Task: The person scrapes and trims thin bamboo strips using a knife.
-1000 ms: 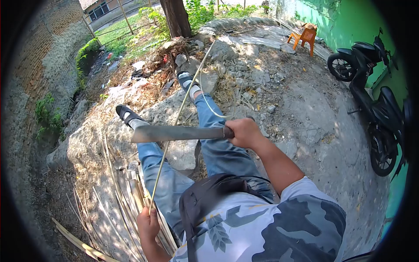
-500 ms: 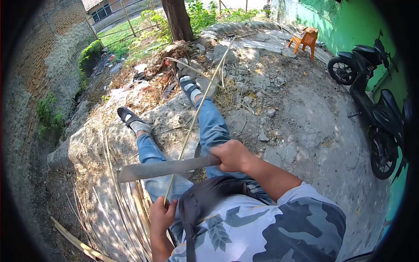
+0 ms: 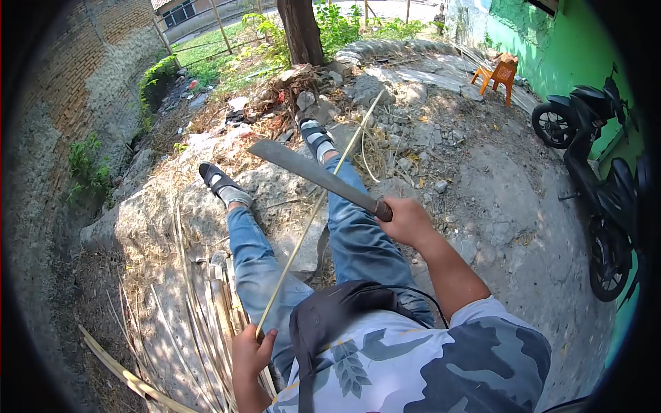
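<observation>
My right hand (image 3: 407,220) is wrapped around the handle of a machete (image 3: 310,168). Its broad grey blade points up and left, crossing the long thin bamboo strip (image 3: 297,244) above my legs; whether blade and strip touch, I cannot tell. Low in the view, my left hand (image 3: 252,352) pinches the near end of that strip. The strip runs up between my legs and over my right shin toward the rubble. Beside my left leg lies a bundle of split bamboo strips (image 3: 219,310) on the ground.
My sandalled feet rest on rough rocky ground (image 3: 482,206). A tree trunk (image 3: 299,31) rises ahead. An orange plastic chair (image 3: 497,79) and a black motorbike (image 3: 592,165) stand by the green wall (image 3: 578,48). A brick wall (image 3: 76,62) is at left.
The machete has moved up and forward along the strip, its blade now tilting up to the left instead of lying nearly level. My left hand still holds the strip's near end.
</observation>
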A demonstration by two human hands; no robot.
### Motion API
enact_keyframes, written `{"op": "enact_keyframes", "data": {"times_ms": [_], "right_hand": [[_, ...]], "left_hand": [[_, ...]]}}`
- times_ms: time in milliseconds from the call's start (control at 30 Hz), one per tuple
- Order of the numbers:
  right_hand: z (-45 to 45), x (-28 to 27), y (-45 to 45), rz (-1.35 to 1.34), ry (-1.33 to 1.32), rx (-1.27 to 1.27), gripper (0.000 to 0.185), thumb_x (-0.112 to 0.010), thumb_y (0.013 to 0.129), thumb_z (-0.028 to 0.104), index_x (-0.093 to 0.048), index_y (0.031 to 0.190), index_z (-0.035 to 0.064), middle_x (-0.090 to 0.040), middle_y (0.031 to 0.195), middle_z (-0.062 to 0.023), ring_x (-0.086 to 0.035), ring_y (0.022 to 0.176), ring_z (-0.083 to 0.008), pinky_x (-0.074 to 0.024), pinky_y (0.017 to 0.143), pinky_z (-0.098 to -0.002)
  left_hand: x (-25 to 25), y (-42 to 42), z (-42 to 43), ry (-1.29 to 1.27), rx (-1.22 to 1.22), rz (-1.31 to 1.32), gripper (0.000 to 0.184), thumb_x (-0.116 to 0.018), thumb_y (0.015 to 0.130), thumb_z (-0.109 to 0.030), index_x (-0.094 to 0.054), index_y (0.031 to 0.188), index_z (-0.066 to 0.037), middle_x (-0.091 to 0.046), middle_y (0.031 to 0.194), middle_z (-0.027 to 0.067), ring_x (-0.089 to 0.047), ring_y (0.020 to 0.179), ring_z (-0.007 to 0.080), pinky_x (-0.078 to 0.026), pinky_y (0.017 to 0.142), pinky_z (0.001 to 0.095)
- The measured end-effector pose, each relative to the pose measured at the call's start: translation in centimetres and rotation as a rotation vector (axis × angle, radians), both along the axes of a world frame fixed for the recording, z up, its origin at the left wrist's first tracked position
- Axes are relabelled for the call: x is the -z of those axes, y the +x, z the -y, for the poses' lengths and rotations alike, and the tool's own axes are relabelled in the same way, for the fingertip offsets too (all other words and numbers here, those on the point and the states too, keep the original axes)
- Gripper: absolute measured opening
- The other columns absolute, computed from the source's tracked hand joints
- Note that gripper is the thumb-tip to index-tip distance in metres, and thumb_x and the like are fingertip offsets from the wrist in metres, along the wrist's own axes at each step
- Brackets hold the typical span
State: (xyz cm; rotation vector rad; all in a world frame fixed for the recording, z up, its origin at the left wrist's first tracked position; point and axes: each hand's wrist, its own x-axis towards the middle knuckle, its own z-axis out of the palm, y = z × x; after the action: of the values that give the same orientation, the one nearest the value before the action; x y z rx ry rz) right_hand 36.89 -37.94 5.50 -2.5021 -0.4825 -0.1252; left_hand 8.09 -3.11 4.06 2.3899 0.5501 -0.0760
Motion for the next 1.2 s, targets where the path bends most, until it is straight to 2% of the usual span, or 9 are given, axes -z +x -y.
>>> {"op": "enact_keyframes", "data": {"times_ms": [100, 200, 300, 400, 567, 767, 933, 1033, 1200], "right_hand": [[-2.6, 0.3, -3.0, -0.003, -0.074, -0.167, 0.021, -0.074, 0.079, 0.027, -0.068, 0.094, 0.0131, -0.072, 0.082, -0.0129, -0.071, 0.078, -0.0387, -0.0563, 0.071, -0.0499], [-4.4, 1.1, -4.9, 0.08, -0.112, -0.44, 0.021, -0.076, 0.073, 0.025, -0.066, 0.087, 0.0129, -0.069, 0.076, -0.012, -0.069, 0.074, -0.0398, -0.0552, 0.067, -0.0494], [-4.5, 1.2, -4.3, 0.139, -0.124, -0.515, 0.021, -0.076, 0.07, 0.024, -0.064, 0.084, 0.0129, -0.068, 0.074, -0.011, -0.069, 0.074, -0.0386, -0.0548, 0.066, -0.0486], [-2.7, 0.9, -2.2, 0.126, -0.099, -0.367, 0.02, -0.075, 0.071, 0.023, -0.066, 0.086, 0.0124, -0.069, 0.075, -0.0122, -0.07, 0.076, -0.0392, -0.0546, 0.067, -0.0494], [0.2, -1.1, 0.3, -0.004, 0.002, 0.098, 0.021, -0.076, 0.079, 0.026, -0.07, 0.094, 0.0121, -0.072, 0.083, -0.016, -0.07, 0.083, -0.0404, -0.055, 0.073, -0.052], [-1.6, 0.2, -1.8, -0.095, 0.105, -0.057, 0.026, -0.078, 0.082, 0.03, -0.068, 0.09, 0.0081, -0.07, 0.079, -0.017, -0.07, 0.078, -0.0407, -0.0542, 0.068, -0.0506], [-4.9, 1.9, -5.6, 0.053, -0.044, -0.463, 0.022, -0.073, 0.077, 0.026, -0.066, 0.092, 0.0127, -0.071, 0.081, -0.0122, -0.071, 0.079, -0.0378, -0.0558, 0.072, -0.0497], [-4.9, 1.6, -4.9, 0.133, -0.12, -0.52, 0.022, -0.074, 0.074, 0.024, -0.066, 0.091, 0.0129, -0.07, 0.079, -0.0097, -0.072, 0.078, -0.0354, -0.0555, 0.071, -0.0487], [-2.0, 0.2, -1.5, 0.118, -0.018, -0.195, 0.019, -0.075, 0.076, 0.022, -0.067, 0.089, 0.0113, -0.07, 0.08, -0.013, -0.07, 0.078, -0.0386, -0.0547, 0.069, -0.0495]], "left_hand": [[0.5, 2.6, 2.0, -0.034, 0.063, 0.083, 0.041, -0.083, 0.087, -0.031, -0.059, 0.076, 0.0, -0.061, 0.058, 0.0152, -0.062, 0.053, 0.0323, -0.048, 0.054, 0.041], [1.1, 4.4, 2.3, 0.034, 0.141, 0.086, 0.039, -0.082, 0.088, -0.031, -0.06, 0.078, -0.001, -0.06, 0.058, 0.0146, -0.062, 0.053, 0.0308, -0.048, 0.054, 0.0406], [-0.3, 4.0, 1.0, -0.009, 0.093, 0.052, 0.039, -0.082, 0.089, -0.03, -0.059, 0.077, -0.001, -0.06, 0.058, 0.0133, -0.06, 0.052, 0.0283, -0.046, 0.053, 0.0406], [-0.5, 1.9, -1.1, -0.039, 0.007, 0.031, 0.04, -0.083, 0.088, -0.03, -0.058, 0.075, -0.001, -0.06, 0.058, 0.0127, -0.06, 0.052, 0.0264, -0.046, 0.053, 0.0393], [-0.3, -1.4, -2.2, 0.015, -0.081, -0.055, 0.041, -0.084, 0.087, -0.031, -0.06, 0.074, 0.0, -0.062, 0.059, 0.0125, -0.059, 0.052, 0.025, -0.047, 0.053, 0.0373], [-0.1, 1.4, 1.3, -0.02, 0.0, 0.041, 0.038, -0.083, 0.088, -0.03, -0.061, 0.077, -0.001, -0.06, 0.058, 0.0132, -0.058, 0.051, 0.0252, -0.046, 0.052, 0.0371], [-0.5, 4.2, 2.6, -0.077, 0.072, 0.168, 0.038, -0.083, 0.088, -0.026, -0.058, 0.078, 0.0, -0.057, 0.058, 0.0119, -0.053, 0.049, 0.0238, -0.044, 0.05, 0.0374], [-0.3, 3.7, 1.3, -0.1, 0.069, 0.167, 0.039, -0.083, 0.088, -0.026, -0.057, 0.076, 0.0, -0.057, 0.057, 0.0116, -0.053, 0.049, 0.0232, -0.044, 0.05, 0.0372], [0.4, 0.3, -1.8, -0.06, -0.042, 0.056, 0.04, -0.084, 0.087, -0.026, -0.056, 0.072, -0.001, -0.058, 0.057, 0.0111, -0.054, 0.049, 0.0218, -0.044, 0.051, 0.037]]}}
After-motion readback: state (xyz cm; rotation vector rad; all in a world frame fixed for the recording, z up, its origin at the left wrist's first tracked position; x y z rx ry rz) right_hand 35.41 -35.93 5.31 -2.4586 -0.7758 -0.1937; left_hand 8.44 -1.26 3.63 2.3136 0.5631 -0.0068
